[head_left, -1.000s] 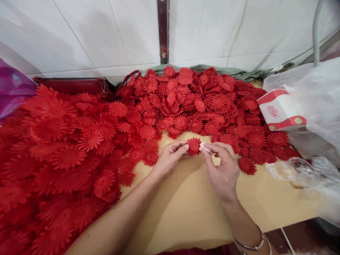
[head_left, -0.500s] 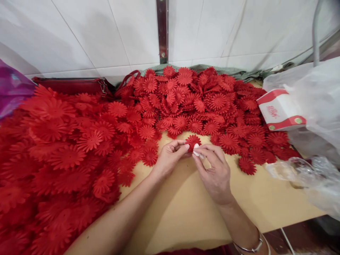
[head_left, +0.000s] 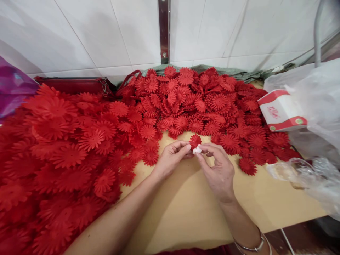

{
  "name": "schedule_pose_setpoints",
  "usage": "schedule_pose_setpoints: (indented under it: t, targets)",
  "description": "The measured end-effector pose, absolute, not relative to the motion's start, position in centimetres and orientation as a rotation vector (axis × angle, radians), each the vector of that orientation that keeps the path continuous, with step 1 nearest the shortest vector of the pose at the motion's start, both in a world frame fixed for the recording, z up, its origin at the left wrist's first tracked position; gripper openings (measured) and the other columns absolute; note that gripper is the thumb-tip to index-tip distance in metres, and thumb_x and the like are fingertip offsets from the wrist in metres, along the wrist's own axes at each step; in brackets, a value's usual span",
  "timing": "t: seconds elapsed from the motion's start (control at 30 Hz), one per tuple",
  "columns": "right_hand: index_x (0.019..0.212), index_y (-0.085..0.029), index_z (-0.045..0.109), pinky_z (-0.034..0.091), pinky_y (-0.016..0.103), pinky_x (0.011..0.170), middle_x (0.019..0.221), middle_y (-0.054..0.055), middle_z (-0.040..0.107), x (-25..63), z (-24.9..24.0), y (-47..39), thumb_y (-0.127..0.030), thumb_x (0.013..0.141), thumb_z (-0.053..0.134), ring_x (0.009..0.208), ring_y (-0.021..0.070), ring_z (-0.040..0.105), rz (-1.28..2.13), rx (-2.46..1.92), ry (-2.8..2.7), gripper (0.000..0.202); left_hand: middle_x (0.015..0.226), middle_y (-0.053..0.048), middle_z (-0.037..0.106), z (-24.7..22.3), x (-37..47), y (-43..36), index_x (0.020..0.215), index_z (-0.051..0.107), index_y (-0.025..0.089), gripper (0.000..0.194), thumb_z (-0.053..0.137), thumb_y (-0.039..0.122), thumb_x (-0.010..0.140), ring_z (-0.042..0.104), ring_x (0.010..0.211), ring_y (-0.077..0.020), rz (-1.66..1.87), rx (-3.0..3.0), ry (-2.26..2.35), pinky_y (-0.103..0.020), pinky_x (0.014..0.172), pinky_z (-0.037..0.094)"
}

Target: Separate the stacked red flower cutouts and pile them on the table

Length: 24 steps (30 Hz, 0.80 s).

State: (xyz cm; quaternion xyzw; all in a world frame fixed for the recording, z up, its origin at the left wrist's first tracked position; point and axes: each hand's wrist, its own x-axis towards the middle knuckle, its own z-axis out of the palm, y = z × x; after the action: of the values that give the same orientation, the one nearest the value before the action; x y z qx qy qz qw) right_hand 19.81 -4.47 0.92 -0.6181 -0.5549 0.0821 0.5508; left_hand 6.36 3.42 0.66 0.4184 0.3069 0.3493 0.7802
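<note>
Flower (head_left: 195, 140), round with no long axis, sits just right of the frame's centre between 2 hands: the left hand (head_left: 174, 156), nearer, pinches its left edge; the right hand (head_left: 220, 173) pinches a white piece (head_left: 197, 149) over its lower right, contact unclear.

Looks like thin, mostly matt plastic in the red flowers (head_left: 196, 102) and smooth, glossy tile on the wall (head_left: 77, 24). Seems like satiny wood across the tabletop (head_left: 191, 212), shiny metal in the bangle (head_left: 256, 249), filmy plastic in the white bag (head_left: 322, 95).
</note>
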Motion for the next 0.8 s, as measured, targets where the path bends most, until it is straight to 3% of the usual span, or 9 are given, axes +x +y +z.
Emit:
schedule_pose_setpoints:
  t: [0.17,0.33,0.53,0.8]
  targets:
    - [0.109,-0.023,0.067,0.057,0.041,0.096,0.107,0.005,0.069,19.69,1.29,-4.55,-0.006,0.088,0.067,0.104,0.0187,0.067,0.079,-1.377,-1.344,0.027,0.085,-0.001,0.071,0.45,6.50,3.24,0.088,0.071,0.014,0.036,0.082,0.046,0.075,0.064,0.077,-0.0107,0.781,0.977,0.681,-0.025,0.082,0.054]
    - [0.114,-0.024,0.067,0.058,0.040,0.094,0.108,0.006,0.072,19.61,1.76,-4.61,-0.003,0.088,0.066,0.104,0.0192,0.068,-0.059,-1.358,-1.463,0.034,0.085,-0.003,0.069,0.40,6.46,3.05,0.093,0.071,0.014,0.032,0.074,0.044,0.084,0.062,0.078,-0.0121,0.792,1.111,0.731,-0.025,0.080,0.050]
    - [0.114,-0.024,0.067,0.057,0.041,0.096,0.111,0.006,0.073,19.94,1.45,-4.48,-0.007,0.093,0.062,0.106,0.0192,0.067,0.008,-1.437,-1.560,0.028,0.092,-0.006,0.071,0.87,6.25,2.79,0.098,0.072,0.013,0.025,0.064,0.036,0.092,0.063,0.086,-0.0156,0.755,1.404,0.720,-0.027,0.084,0.048]
    - [0.108,-0.021,0.069,0.058,0.039,0.093,0.104,0.008,0.072,19.51,1.76,-4.63,-0.006,0.090,0.063,0.100,0.0197,0.067,-0.043,-1.431,-1.493,0.025,0.080,-0.001,0.065,0.95,6.31,2.49,0.091,0.067,0.015,0.015,0.060,0.028,0.091,0.056,0.072,-0.0118,0.722,1.470,0.751,-0.022,0.071,0.044]
